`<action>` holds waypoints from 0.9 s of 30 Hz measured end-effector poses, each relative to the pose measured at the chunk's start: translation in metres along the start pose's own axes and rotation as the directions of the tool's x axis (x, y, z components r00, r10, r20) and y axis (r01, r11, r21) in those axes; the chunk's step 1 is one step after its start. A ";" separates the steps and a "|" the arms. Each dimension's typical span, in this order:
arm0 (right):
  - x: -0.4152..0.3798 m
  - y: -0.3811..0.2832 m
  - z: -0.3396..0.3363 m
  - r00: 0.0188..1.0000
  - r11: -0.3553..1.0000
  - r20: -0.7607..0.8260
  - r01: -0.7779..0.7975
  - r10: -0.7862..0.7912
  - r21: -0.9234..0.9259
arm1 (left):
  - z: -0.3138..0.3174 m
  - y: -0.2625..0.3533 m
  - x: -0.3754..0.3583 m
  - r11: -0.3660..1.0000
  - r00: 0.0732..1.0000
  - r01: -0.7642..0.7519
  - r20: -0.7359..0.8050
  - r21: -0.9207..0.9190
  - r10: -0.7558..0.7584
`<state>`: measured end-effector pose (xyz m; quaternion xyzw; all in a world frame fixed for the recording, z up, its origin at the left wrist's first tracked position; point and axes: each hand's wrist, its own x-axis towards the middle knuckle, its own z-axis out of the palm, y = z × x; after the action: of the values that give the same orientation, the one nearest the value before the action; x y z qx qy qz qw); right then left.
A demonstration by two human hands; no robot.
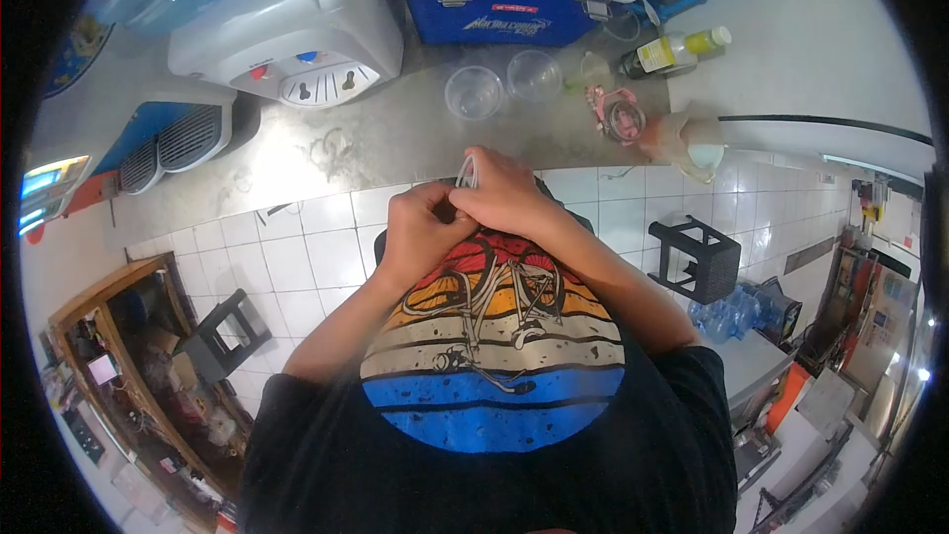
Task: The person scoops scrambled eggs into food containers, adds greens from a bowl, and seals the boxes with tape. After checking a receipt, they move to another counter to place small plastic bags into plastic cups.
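Both hands meet in front of my chest, just short of the counter edge. My right hand (pixel 504 196) is closed, its fingers curled round a thin whitish loop (pixel 468 171) that sticks up between the hands. I cannot make out whether the loop is cord or plastic. Touching it from the left, my left hand (pixel 423 225) is closed in a pinch, and whatever its fingertips hold is hidden. On the counter beyond stand two clear plastic cups (pixel 474 93). Farther right is a small glass jar (pixel 626 121) with something pink around it.
A white water dispenser (pixel 297 30) and a blue cooler box (pixel 519 0) stand along the back of the grey counter (pixel 395 143). A bottle with a yellow label (pixel 664 52) is at the right. Black stools (pixel 697 257) stand on the tiled floor.
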<state>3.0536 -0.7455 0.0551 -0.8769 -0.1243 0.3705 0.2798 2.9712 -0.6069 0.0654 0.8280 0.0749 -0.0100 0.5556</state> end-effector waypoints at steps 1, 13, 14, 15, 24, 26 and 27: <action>0.002 0.000 0.002 1.000 1.000 0.007 -0.015 0.015 0.013 | 0.000 -0.001 0.000 0.999 1.000 -0.026 -0.005 0.039 0.026; 0.007 0.011 0.010 0.994 0.994 0.101 -0.060 0.051 0.091 | 0.005 0.001 -0.006 0.995 1.000 -0.012 -0.022 0.100 0.014; 0.008 0.013 0.010 0.993 0.994 0.105 -0.061 0.051 0.096 | 0.005 0.002 -0.006 0.995 1.000 -0.010 -0.022 0.101 0.013; 0.008 0.013 0.010 0.992 0.993 0.114 -0.062 0.051 0.103 | 0.006 0.002 -0.007 0.994 1.000 -0.012 -0.021 0.111 0.015; 0.007 0.025 0.012 0.997 0.980 0.080 -0.035 0.019 0.195 | 0.007 -0.001 -0.004 0.988 0.999 -0.045 0.008 0.146 0.045; 0.004 0.023 0.008 0.995 0.973 0.094 -0.047 0.026 0.228 | 0.008 0.001 -0.004 0.985 0.999 -0.032 0.017 0.171 0.029; 0.003 0.022 0.006 0.994 0.976 0.105 -0.043 0.021 0.213 | 0.009 0.001 -0.004 0.986 1.000 -0.023 0.011 0.163 0.022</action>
<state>3.0516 -0.7593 0.0372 -0.8234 -0.0835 0.4305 0.3600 2.9679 -0.6159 0.0635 0.8714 0.0620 -0.0134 0.4865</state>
